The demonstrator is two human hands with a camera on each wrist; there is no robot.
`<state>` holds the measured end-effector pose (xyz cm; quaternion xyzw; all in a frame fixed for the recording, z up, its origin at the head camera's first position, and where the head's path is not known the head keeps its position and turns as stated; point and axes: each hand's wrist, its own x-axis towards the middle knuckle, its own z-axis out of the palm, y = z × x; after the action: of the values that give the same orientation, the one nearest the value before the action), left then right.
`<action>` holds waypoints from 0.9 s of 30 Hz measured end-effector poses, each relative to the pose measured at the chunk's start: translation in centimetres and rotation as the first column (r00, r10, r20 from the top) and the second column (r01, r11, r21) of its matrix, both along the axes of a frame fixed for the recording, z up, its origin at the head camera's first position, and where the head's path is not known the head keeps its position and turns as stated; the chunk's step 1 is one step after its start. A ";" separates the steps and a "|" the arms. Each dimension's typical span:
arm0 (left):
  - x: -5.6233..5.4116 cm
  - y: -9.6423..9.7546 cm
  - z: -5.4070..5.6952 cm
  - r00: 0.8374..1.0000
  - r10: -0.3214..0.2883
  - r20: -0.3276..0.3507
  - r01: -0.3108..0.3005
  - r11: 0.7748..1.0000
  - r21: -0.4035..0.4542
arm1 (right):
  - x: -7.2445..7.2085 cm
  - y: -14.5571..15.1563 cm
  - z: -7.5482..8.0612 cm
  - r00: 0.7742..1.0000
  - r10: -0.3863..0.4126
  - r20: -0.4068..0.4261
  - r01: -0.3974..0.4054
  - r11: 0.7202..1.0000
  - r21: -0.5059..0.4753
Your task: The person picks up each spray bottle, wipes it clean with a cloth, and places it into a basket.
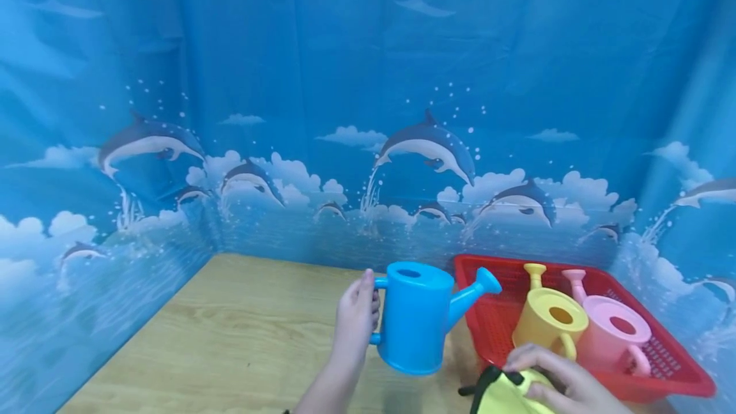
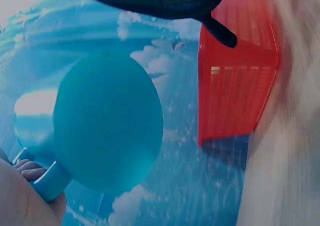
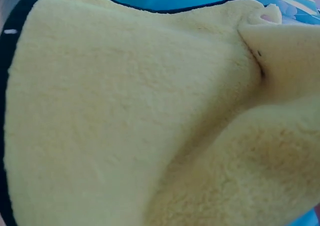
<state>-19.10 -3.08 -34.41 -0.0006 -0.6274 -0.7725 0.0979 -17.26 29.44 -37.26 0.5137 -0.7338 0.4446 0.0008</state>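
Note:
In the head view my left hand [image 1: 358, 312] grips the handle of a blue watering can [image 1: 415, 321], which is held upright above the table with its spout to the right. The left wrist view shows the can's round underside [image 2: 107, 123]. My right hand [image 1: 560, 379] holds a yellow cloth [image 1: 508, 395] with black edging, low in front of a red basket. That cloth [image 3: 110, 96] fills most of the right wrist view, hanging in folds. A yellow watering can [image 1: 531, 318] and a pink watering can [image 1: 609, 321] stand side by side in the basket.
The red plastic basket [image 1: 681, 353] with slotted walls sits at the table's right. Wood-grain tabletop [image 1: 230, 331] extends to the left of the hands. Blue curtains [image 1: 322, 82] printed with dolphins and clouds enclose the back and sides.

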 end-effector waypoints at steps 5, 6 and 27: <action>-0.7 2.2 0.9 0.985 -0.163 -0.056 0.168 0.979 0.114 | -0.1 -0.6 0.0 0.993 0.104 0.049 -0.103 0.995 -0.012; -0.9 2.7 1.0 0.978 -0.198 -0.066 0.205 0.971 0.125 | -0.1 -0.6 0.0 0.992 0.117 0.056 -0.116 0.993 -0.017; -5.3 11.4 0.9 0.745 -0.664 -0.054 0.657 0.746 -0.106 | 0.1 -2.4 0.1 0.981 0.112 0.157 -0.117 0.993 0.019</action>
<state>-24.39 8.29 -33.55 -0.2608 -0.6119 -0.7305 -0.1545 -17.21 26.99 -37.15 0.5188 -0.7070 0.4723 -0.0891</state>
